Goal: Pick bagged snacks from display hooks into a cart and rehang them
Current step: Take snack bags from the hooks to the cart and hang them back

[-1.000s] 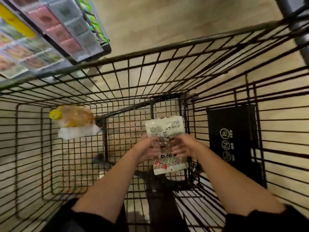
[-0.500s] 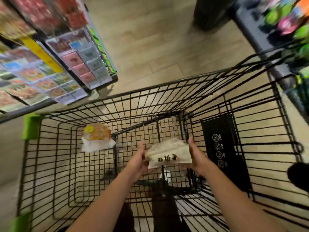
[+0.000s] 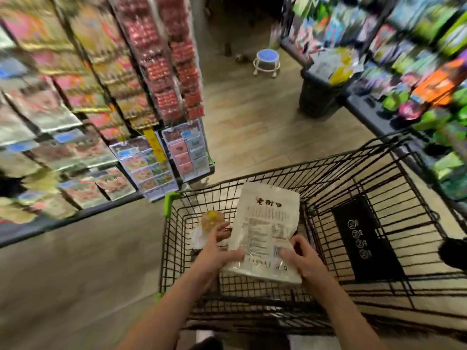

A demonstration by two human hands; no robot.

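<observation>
while both hands grip it, left hand [image 3: 219, 251] and right hand [image 3: 300, 258], the white bag [image 3: 265, 223] shows chinese print.

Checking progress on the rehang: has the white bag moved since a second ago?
Yes. The white bag, held by both hands, has risen from low inside the cart to above its rim, and now lies flatter, printed back up.

Place: shop aisle | Evidence: hanging snack packets [image 3: 161, 72] on the left, blurred, probably bagged goods [image 3: 404, 59] on the right, wire cart [image 3: 328, 178] | Floor: wood-look planks [image 3: 252, 109]
</observation>
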